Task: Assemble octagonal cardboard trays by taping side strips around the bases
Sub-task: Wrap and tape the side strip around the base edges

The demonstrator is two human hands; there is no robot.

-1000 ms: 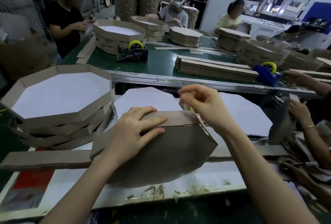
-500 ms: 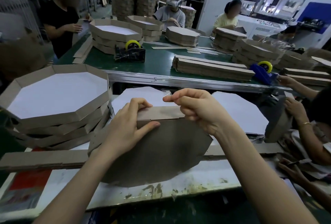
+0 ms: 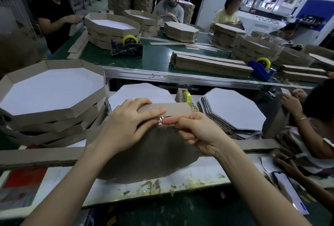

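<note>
Head cam, left to right: on your far left there's a stack of finished trays (image 3: 52, 95), white insides up with brown walls around them. Next to it, your left hand (image 3: 126, 124) lies with fairly straight fingers across the side strip (image 3: 178, 110), pressing it against the top edge of the base (image 3: 153, 155), thumb down by the seam. The base is tilted up with its brown side facing you and its lower edge on the white worktop (image 3: 72, 187). Right at the seam there's a shiny piece of clear tape (image 3: 160, 122). Your right hand (image 3: 197, 133) pinches its end between thumb and forefinger, other fingers curled under. Your hands are close together, almost touching at the tape. Behind the strip sits a small tape dispenser (image 3: 184, 97) with a yellow roll, then a stack of flat white bases (image 3: 235, 110). Far right, another person's hand (image 3: 292, 103) rests on dark cardboard, and a phone (image 3: 287, 189) lies near the table edge.
</note>
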